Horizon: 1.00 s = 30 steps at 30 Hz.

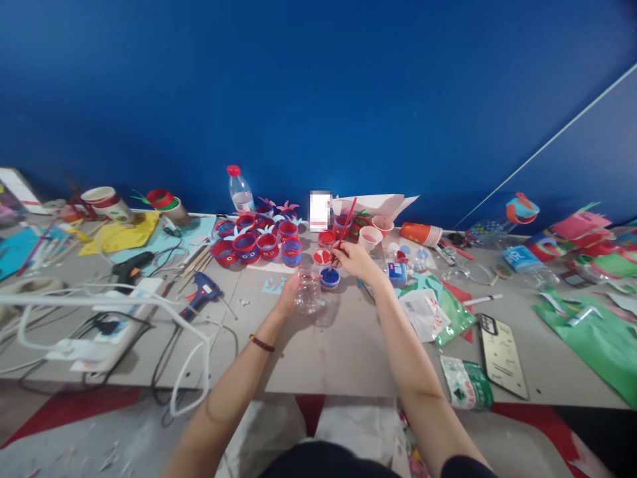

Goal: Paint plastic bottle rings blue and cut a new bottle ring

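My left hand [288, 295] is wrapped round the side of a clear plastic bottle piece [307, 295], held low over the table's middle. In my right hand [350, 259] is a red paintbrush [350, 218], pinched near its lower part, its tip down at a small pot of blue paint [329, 278]. Directly behind that pot sits a round pot with red and white in it [322, 257], and a red pot [327, 238] stands farther back. Several red and blue painted cups with eyes [245, 247] are grouped to the left of the pots.
Glue guns [203, 292], a power strip [119, 325] and looping white cables cover the left side. Paper cups [371, 237], a blue-labelled bottle [397, 273], green sheets and a phone [502, 355] lie to the right. A capped bottle [241, 190] stands at the back.
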Tool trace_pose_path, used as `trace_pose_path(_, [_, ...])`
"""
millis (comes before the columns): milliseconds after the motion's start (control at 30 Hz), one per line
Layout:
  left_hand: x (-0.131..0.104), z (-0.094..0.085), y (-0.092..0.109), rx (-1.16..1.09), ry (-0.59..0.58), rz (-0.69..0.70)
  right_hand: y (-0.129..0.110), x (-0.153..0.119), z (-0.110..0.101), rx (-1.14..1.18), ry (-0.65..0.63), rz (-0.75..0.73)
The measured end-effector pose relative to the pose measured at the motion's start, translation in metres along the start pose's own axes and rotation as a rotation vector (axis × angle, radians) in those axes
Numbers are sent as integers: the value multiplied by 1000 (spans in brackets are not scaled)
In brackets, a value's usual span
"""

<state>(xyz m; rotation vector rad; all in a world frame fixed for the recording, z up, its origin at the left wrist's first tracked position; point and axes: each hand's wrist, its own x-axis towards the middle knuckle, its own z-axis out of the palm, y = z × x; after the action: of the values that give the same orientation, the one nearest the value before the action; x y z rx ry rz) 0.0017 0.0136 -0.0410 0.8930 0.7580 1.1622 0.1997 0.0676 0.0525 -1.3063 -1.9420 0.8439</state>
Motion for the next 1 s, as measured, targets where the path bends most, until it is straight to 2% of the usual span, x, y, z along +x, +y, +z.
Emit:
trace_pose_path(100, [-3,3,2,66,19,75,3,1,0,-19,34,-23])
trace_pose_path(233, [-4,3,2,64,32,81,5,2,-1,-28,61,-10])
trace_pose_path(533, [-4,5,3,40,-5,41,-5,-3,0,112,-79,56])
trace_pose_path(767, [-2,3,2,70,-2,90,0,0,0,168,-39,93])
trace_pose_path(1000, [-3,7,4,175,32,124,6,1,1,138,30,33])
